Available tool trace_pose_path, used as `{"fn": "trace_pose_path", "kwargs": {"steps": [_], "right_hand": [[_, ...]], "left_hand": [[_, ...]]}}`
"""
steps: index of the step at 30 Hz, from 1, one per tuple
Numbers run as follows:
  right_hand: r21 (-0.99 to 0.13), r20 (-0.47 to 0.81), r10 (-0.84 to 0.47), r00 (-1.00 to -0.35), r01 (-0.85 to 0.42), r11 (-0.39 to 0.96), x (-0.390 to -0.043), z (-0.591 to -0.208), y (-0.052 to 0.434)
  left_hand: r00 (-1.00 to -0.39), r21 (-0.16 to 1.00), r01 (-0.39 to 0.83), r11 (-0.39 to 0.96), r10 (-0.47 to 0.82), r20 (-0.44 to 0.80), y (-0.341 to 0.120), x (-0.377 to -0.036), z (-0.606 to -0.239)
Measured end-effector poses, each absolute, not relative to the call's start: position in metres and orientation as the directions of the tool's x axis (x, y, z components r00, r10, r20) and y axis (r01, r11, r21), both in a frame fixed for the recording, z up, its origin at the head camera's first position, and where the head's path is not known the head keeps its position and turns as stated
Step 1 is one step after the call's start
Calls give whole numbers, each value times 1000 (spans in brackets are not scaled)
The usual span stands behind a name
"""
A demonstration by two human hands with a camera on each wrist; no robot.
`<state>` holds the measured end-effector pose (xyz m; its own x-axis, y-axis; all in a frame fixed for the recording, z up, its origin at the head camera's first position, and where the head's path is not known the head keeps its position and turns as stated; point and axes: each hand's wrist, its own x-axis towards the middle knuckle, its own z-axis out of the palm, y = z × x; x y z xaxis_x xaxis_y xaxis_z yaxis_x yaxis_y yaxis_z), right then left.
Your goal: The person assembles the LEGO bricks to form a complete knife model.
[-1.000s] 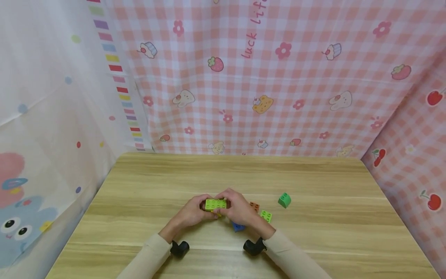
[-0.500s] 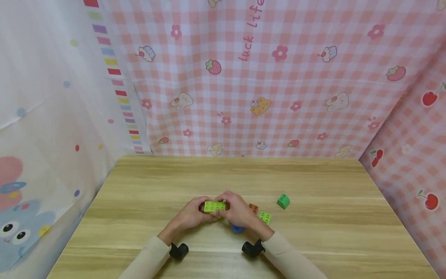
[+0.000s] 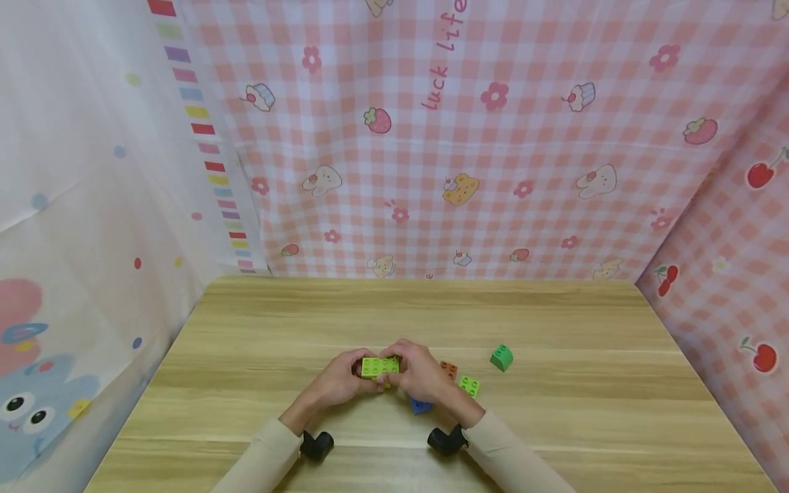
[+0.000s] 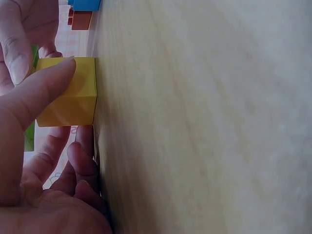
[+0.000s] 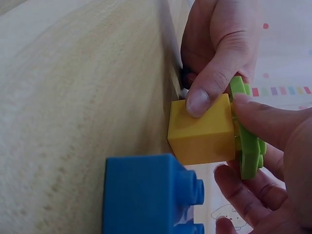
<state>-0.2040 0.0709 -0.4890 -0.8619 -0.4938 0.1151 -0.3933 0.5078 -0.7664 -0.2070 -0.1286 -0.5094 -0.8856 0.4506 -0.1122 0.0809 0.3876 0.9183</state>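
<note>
While the light-green plate [image 3: 380, 366] lies w/ its long axis left-to-right between both hands, left hand [image 3: 337, 381] and right hand [image 3: 419, 373] pinch its ends — yellow block [image 5: 202, 129] under it, just above the surface [image 3: 555, 411].

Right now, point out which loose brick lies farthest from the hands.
The dark green brick: it sits alone to the right, beyond the orange brick and light green brick.

A flat lime-green studded plate [image 3: 380, 365] sits on top of a yellow block [image 5: 202, 130], studs facing up, the pair standing on the wooden table [image 3: 555, 411] near its middle, just left of a blue brick [image 5: 146, 195]. The yellow block's smooth sides are bare; it rests square on the table.
</note>
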Motion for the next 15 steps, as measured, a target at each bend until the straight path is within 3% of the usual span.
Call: {"fn": "trace_pose_path", "kwargs": {"steps": [15], "right_hand": [[-739,133,-502,-855,-423,525,-204,-487,71]], "left_hand": [[-898,908,83,411,426,-110,-127,-207,-511]]}}
